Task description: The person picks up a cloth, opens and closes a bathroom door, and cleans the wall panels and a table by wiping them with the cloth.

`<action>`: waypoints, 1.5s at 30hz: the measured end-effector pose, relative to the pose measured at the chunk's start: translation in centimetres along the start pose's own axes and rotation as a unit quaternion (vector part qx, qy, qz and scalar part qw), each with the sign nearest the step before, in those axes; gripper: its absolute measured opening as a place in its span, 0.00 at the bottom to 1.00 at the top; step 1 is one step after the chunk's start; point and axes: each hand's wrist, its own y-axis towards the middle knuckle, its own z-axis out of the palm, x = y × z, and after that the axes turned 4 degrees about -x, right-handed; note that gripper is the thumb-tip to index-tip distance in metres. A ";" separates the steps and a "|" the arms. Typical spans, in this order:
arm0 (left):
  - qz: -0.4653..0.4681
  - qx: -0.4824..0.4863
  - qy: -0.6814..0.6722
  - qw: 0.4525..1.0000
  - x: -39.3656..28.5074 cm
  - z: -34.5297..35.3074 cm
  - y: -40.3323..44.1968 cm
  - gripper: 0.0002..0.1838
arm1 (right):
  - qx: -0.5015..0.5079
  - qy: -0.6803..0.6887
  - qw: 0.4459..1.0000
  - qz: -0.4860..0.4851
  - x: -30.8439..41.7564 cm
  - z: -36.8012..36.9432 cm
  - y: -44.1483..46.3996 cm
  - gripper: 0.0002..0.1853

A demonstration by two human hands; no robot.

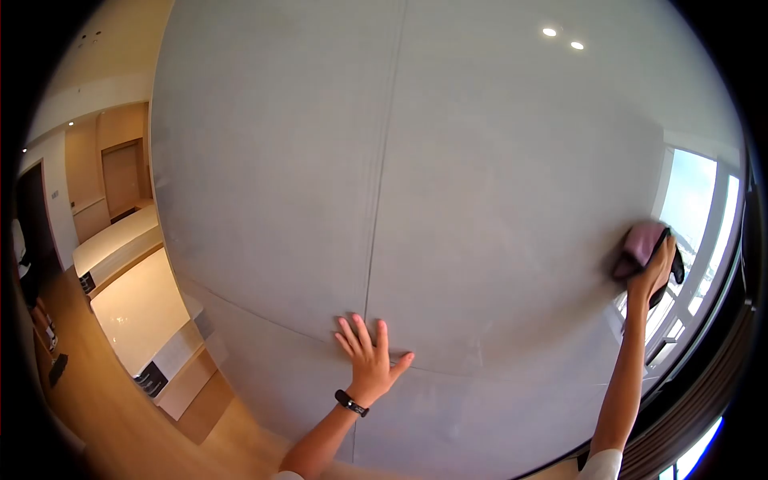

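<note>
A large grey panelled surface (264,176) fills most of the view, with a vertical seam down its middle and a fainter seam crossing low down. My left hand (371,364) lies against it with fingers spread, right by where the seams meet, and wears a black wristband (351,403). Far to the right, my right hand (658,268) is wrapped round a bunched purple and black cloth (642,242) near the surface's right side. The cloth is slightly blurred, and whether it presses on the panel I cannot tell.
Bright windows (690,188) stand at the far right, with a dark ribbed frame (708,380) below them. On the left are a lit counter (140,300), a dark doorway (36,212) and a wooden floor (104,392). Two lights (562,38) show at the upper right.
</note>
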 end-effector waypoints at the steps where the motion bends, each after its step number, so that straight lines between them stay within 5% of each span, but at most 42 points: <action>1: -0.012 -0.001 -0.030 0.999 0.0 0.2 -0.1 0.50 | -0.038 -0.005 0.999 0.001 2.5 0.3 2.4 0.17; 5: -0.007 0.021 -0.014 1.000 0.5 0.4 -0.5 0.52 | 0.004 0.117 0.992 -0.048 22.1 -3.0 8.4 0.09; 8: -0.005 0.018 -0.046 0.999 0.4 -0.1 -0.2 0.51 | 0.036 0.314 0.930 -0.190 35.9 -5.5 6.2 0.13; 11: -0.022 0.036 -0.043 0.998 0.2 -1.3 -0.6 0.47 | 0.091 0.452 0.839 -0.288 41.9 -6.2 -1.8 0.14; 14: -0.013 0.046 -0.095 0.994 0.5 -3.7 0.3 0.43 | 0.116 0.498 0.793 -0.332 40.3 -6.2 -3.8 0.12; 17: 0.031 0.069 -0.082 0.994 2.2 -3.5 -0.3 0.46 | 0.086 0.372 0.896 -0.227 35.4 -6.2 0.2 0.12; 19: 0.031 0.091 -0.073 0.993 2.1 -3.2 -0.7 0.48 | 0.079 0.170 0.967 -0.174 31.0 -5.0 1.5 0.31; 21: 0.036 0.084 -0.070 0.993 2.5 -2.6 -1.2 0.48 | 0.089 0.156 0.971 -0.156 28.4 -5.4 5.0 0.38; 26: 0.026 0.070 -0.072 0.995 2.9 -3.2 -2.0 0.51 | 0.009 0.111 0.982 -0.152 22.6 0.7 9.4 0.29; 30: 0.016 0.098 -0.248 0.964 5.4 -3.7 -3.0 0.29 | -0.061 0.076 0.984 -0.149 18.1 5.9 13.9 0.30; 31: 0.087 0.084 -0.107 0.987 6.9 -5.5 -2.6 0.27 | -0.060 0.052 0.986 -0.145 16.8 6.9 14.6 0.30; 33: 0.050 0.024 -0.147 0.988 11.9 -7.8 -1.6 0.29 | -0.071 0.045 0.985 -0.152 13.7 8.8 15.6 0.29; 36: -0.065 -0.106 -0.119 0.985 21.2 -12.8 1.0 0.27 | -0.040 0.062 0.994 -0.077 17.3 6.5 14.9 0.34; 41: -0.083 -0.130 0.037 0.987 39.8 -16.2 3.7 0.31 | -0.049 0.087 0.995 0.022 27.4 1.9 15.3 0.40; 45: -0.044 -0.164 0.015 0.985 41.6 -14.4 3.0 0.34 | 0.048 0.153 0.987 -0.013 36.2 -0.9 16.7 0.35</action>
